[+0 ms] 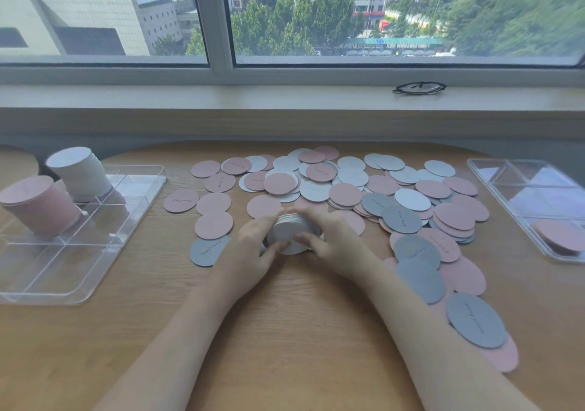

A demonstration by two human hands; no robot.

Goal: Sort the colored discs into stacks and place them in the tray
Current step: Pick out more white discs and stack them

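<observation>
While loose discs (345, 193) lie scattered across the table (285, 331), the left hand (253, 252) and right hand (335, 243) both grip a grey stack (289, 231) at table centre. Pink stack (38, 205) and white stack (79, 174) stand in the left tray (79, 284).

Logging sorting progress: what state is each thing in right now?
Grey stack: gripped between both hands, on the table.
Left hand: holds the stack.
Right hand: holds the stack.
Pink stack: in left tray, leaning.
White stack: in left tray, leaning.
Loose discs: scattered, unsorted.
Right tray: holds a few pink discs.
</observation>
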